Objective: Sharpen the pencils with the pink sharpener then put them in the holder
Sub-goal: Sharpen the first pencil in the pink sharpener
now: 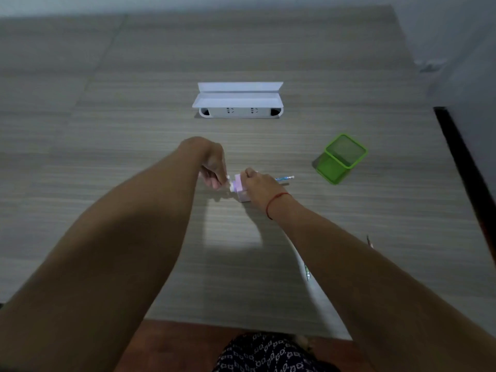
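The pink sharpener [241, 189] stands on the desk at the middle. My left hand [213, 170] pinches the white crank [229, 181] on its left side. Curled over the sharpener's top and right side, my right hand [259, 185] grips the body. A bluish pencil [285, 178] sticks out to the right from behind that hand; its front end is hidden. The green mesh holder [341, 158] stands to the right, apart from both hands. Another pencil [307, 272] lies partly under my right forearm.
A white socket box [239, 103] with its lid raised sits in the wooden desk [107, 157] behind the hands. A thin pencil-like stick [369, 241] lies near the desk's right edge. A dark gap runs along that edge.
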Available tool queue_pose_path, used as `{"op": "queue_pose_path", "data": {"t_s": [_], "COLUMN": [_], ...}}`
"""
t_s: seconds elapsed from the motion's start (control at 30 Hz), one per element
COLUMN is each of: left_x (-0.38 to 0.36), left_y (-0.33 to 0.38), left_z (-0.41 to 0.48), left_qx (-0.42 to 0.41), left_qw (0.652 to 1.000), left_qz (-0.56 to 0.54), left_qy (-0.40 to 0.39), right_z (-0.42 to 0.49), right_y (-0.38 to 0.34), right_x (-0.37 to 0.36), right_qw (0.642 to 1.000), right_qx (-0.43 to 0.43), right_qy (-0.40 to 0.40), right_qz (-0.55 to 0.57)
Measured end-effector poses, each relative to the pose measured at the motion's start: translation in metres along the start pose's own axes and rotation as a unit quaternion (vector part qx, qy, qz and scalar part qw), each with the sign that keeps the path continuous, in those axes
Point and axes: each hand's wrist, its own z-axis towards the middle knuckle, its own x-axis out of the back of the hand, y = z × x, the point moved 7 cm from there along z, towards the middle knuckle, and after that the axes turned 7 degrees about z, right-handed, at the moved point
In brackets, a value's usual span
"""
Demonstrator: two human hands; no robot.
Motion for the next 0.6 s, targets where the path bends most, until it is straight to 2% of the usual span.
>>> {"op": "queue_pose_path", "data": {"t_s": [0.1, 0.2, 0.4, 0.6], "left_x": [-0.029, -0.051, -0.079, -0.065], "left_y": [-0.001, -0.004, -0.007, -0.015], "left_z": [-0.002, 0.005, 0.026, 0.046], "left_qx": [0.024, 0.029, 0.003, -0.003], "left_qw": [0.996, 0.994, 0.998, 0.996], "left_qz": [-0.005, -0.029, -0.061, -0.065], "left_qy": [-0.087, -0.105, -0.032, 0.065], "right_z": [-0.003, -0.001, 0.003, 0.007], "right_y": [-0.001, 0.000, 0.003, 0.009], "right_x": [0.000, -0.004, -0.010, -0.028], "right_qw": [1.000, 0.999, 0.999, 0.996], "right_qx": [0.010, 0.019, 0.019, 0.029], "right_qy": [0.004, 0.002, 0.010, 0.031], "right_qz": [0.025, 0.043, 0.038, 0.081]}}
